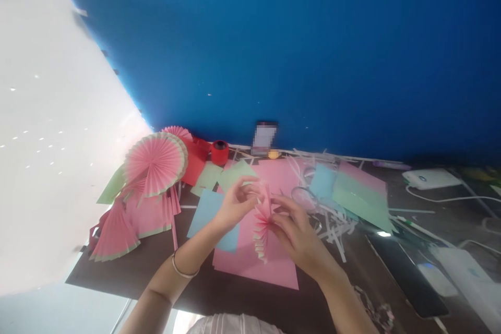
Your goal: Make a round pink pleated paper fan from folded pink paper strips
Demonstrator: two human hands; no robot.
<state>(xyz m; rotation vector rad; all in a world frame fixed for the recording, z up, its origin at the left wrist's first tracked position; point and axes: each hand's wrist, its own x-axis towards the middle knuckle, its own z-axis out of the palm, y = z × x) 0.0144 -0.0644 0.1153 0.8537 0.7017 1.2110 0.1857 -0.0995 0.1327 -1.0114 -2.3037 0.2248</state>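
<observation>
Between my two hands is a pink pleated paper fan [261, 229] with a pale zigzag edge, held above the table. My left hand [238, 203] has its fingers curled and pinches the fan's upper part. From the other side, my right hand [295, 229] grips the fan near its middle with thumb and fingertips. Pink paper sheets [274, 274] lie flat beneath the hands. A light blue sheet [203, 214] lies partly under my left forearm. Finished pink fans with pale rims, one a full round rosette [154, 164], stand at the left.
White paper strips [338, 232] and scissors [305, 195] lie right of my hands. Green and pink sheets [362, 193], a dark phone [407, 276] and white devices with cables [430, 179] fill the right side. A red tape roll [219, 153] stands near the blue wall [293, 52].
</observation>
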